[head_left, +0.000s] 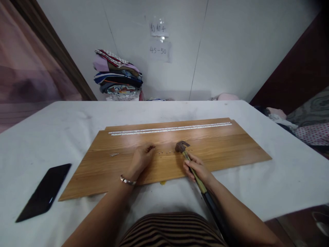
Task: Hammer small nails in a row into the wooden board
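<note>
A wooden board [226,147] lies on the white table, with a row of several small nail heads [166,152] across its middle. My left hand [143,155] rests on the board at the left end of that row, its fingers pinched together; what they hold, if anything, is too small to make out. My right hand [196,168] grips the handle of a claw hammer [182,146], whose rusty head is over the row's right part. Several loose nails [114,154] lie on the board to the left of my left hand. Two white measuring strips [169,129] run along the board's far side.
On the white table [257,192], a black tablet or phone [45,192] lies left of the board. Folded clothes [118,75] are stacked behind the far edge by the wall. More cloth [312,133] is beyond the right edge.
</note>
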`<state>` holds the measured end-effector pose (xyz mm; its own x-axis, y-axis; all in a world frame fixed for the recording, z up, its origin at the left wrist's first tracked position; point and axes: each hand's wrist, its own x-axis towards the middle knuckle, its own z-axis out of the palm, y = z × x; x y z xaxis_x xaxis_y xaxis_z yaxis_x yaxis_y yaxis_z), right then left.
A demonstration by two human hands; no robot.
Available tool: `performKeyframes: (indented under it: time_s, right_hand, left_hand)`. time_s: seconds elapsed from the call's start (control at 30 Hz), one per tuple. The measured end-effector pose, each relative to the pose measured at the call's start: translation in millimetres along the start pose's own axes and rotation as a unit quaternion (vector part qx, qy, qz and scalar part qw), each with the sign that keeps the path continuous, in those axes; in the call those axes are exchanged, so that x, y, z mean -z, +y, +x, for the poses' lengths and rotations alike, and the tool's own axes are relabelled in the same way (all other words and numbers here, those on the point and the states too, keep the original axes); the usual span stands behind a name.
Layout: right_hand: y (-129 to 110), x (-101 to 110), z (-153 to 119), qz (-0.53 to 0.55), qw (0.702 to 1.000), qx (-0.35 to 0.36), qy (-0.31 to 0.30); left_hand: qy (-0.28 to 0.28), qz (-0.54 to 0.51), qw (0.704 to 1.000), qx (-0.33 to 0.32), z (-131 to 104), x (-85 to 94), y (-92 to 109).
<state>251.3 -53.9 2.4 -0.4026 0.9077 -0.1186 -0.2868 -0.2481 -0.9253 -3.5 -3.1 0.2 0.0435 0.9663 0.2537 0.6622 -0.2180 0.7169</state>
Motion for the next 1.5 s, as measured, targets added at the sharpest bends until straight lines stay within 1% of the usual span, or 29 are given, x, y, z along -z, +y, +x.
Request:
performKeyframes:
  time_s: [0.13, 0.5, 0.8, 1.0, 1.17, 1.33, 1.5]
  right_hand:
    - [-0.7, -0.6, -0.1, 0.0, 1.0, 0.002, 0.008]
    - [-2.3, -0.9, -0.1, 0.0, 1.0, -0.003, 0.009]
    - [-5.3, -2.7, -1.0, 0.004, 1.0, -0.014, 0.014]
    - [-4.0, -1.1, -0.1, 0.009, 1.0, -0.007, 0.011]
    - [-5.0, -0.7, -0.5, 0.009, 1.0, -0.006, 0.011]
    - [-6.4, -1.5, -0.6, -0.001, 1.0, -0.01, 0.009]
    - [-8.2, -2.9, -2.3, 0.009, 1.0, 0.0, 0.013]
  left_hand:
    - [0.004, 0.007, 1.0, -0.016, 0.5, 0.8, 0.8]
    - [-0.007, 0.024, 1.0, 0.015, 1.0, 0.7, 1.3]
    - [0.004, 0.028, 1.0, 0.006, 0.2, 0.4, 2.4]
    - [0.009, 0.028, 0.999, -0.018, 1.0, 0.2, 1.4]
    - [0.007, 0.037, 0.999, -0.021, 1.5, -0.5, -1.5]
    - [0.002, 0.054, 0.999, -0.009, 2.6, -0.7, -2.2]
    - [0.004, 0.051, 0.998, -0.02, 3.7, -2.0, -4.8]
